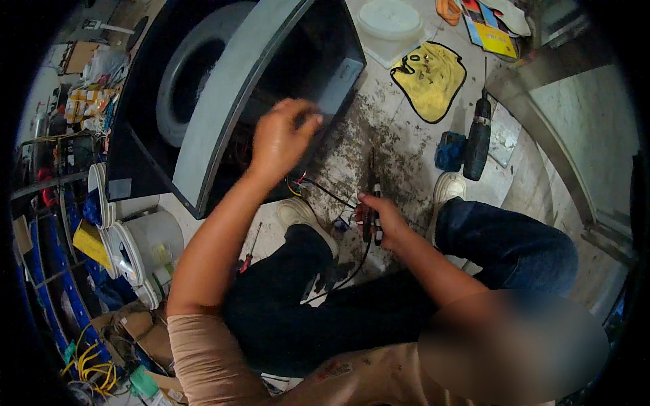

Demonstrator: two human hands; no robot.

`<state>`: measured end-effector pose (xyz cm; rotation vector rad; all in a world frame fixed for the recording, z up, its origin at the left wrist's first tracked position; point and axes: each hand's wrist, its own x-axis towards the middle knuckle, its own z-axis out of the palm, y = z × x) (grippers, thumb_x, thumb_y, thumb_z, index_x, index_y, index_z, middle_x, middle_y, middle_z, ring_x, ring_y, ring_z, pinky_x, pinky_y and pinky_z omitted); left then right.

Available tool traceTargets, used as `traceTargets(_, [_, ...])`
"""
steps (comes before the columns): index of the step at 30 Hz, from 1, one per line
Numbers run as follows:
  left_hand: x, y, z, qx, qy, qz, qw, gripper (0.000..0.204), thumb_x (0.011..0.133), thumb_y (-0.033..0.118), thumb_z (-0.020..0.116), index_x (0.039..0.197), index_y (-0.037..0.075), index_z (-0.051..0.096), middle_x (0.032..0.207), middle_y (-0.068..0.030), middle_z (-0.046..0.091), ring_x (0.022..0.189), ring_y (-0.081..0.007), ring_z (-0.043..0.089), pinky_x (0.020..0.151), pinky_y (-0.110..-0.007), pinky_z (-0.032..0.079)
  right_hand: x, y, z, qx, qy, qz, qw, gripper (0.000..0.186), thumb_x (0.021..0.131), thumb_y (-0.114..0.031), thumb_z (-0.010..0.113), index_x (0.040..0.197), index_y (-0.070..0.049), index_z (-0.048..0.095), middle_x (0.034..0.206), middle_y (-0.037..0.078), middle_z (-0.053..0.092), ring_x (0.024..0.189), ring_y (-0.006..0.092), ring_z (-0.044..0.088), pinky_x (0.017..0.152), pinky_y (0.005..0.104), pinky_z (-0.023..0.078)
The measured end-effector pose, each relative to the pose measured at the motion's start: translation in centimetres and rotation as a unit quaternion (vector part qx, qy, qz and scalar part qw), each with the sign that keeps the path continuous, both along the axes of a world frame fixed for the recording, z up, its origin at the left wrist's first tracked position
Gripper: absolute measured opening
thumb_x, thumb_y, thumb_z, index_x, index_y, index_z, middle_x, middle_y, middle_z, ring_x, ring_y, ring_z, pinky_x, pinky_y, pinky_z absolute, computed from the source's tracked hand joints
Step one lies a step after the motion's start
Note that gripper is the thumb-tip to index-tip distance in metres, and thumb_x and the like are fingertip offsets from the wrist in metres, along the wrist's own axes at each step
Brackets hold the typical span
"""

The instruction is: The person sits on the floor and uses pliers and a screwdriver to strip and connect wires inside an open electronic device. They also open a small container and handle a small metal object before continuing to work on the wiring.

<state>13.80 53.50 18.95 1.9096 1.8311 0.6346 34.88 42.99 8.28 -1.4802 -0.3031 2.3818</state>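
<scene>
My left hand [283,139] is raised in front of the open side of a large black cabinet [345,40] with a grey panel edge. Its fingers are curled toward the thumb in a pinch, and whatever they may hold is too small to make out. In my right hand [384,220], closed low between my feet, are slim dark tools with banded handles [376,203], pointing away from me; their exact kind is unclear. A black cable [328,193] runs from near that hand to thin coloured wires [296,181] at the cabinet's lower edge.
A cordless drill [478,139] stands beside a blue battery-like block [450,150]. Farther off lie a yellow cloth [433,84] with small parts and a white tub [389,19]. A red-handled screwdriver [247,260] is near my left leg. White buckets [152,240] stand left; dark debris covers the floor.
</scene>
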Motion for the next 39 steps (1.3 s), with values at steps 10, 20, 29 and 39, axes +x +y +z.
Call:
traceTargets(10, [-0.4, 0.0, -6.7, -0.025, 0.129, -0.071, 0.989, 0.02, 0.076, 0.013, 0.067, 0.094, 0.007, 0.062, 0.093, -0.0143, 0.056, 0.081, -0.0359, 0.06, 0.071, -0.045, 0.049, -0.5, 1.3, 0.9, 0.089, 0.104, -0.031, 0.99, 0.031, 0.084, -0.022, 0.061, 0.109, -0.002, 0.055, 0.087, 0.007, 0.061, 0.074, 0.0177, 0.059, 0.067, 0.0306, 0.047])
traceTargets(20, [-0.6, -1.9, -4.7, -0.173, -0.037, -0.036, 0.984, 0.021, 0.084, 0.016, 0.063, 0.099, 0.001, 0.063, 0.088, -0.0161, 0.067, 0.078, -0.0246, 0.066, 0.07, -0.033, 0.049, -1.0, 2.3, 1.8, 0.109, 0.105, 0.023, 0.988, 0.036, 0.084, -0.022, 0.062, 0.112, -0.002, 0.053, 0.089, 0.007, 0.061, 0.077, 0.0158, 0.057, 0.069, 0.03, 0.045])
traceTargets(29, [-1.3, -3.5, -4.8, -0.175, -0.085, -0.021, 0.981, 0.02, 0.083, 0.019, 0.062, 0.093, 0.003, 0.066, 0.084, -0.0158, 0.066, 0.075, -0.0285, 0.064, 0.067, -0.036, 0.048, -2.5, 2.0, 1.3, 0.128, 0.091, 0.082, 0.984, 0.043, 0.082, -0.024, 0.062, 0.119, -0.004, 0.051, 0.089, 0.006, 0.06, 0.078, 0.0154, 0.055, 0.071, 0.0284, 0.043])
traceTargets(39, [-1.1, -3.5, -3.9, -0.158, -0.061, 0.0, 0.986, 0.021, 0.081, 0.017, 0.064, 0.093, 0.0, 0.067, 0.089, -0.0146, 0.067, 0.082, -0.0251, 0.065, 0.073, -0.033, 0.048, -2.6, 1.7, 1.8, 0.146, 0.056, 0.082, 0.984, 0.046, 0.077, -0.025, 0.069, 0.115, -0.004, 0.053, 0.092, 0.004, 0.059, 0.082, 0.013, 0.053, 0.074, 0.027, 0.041])
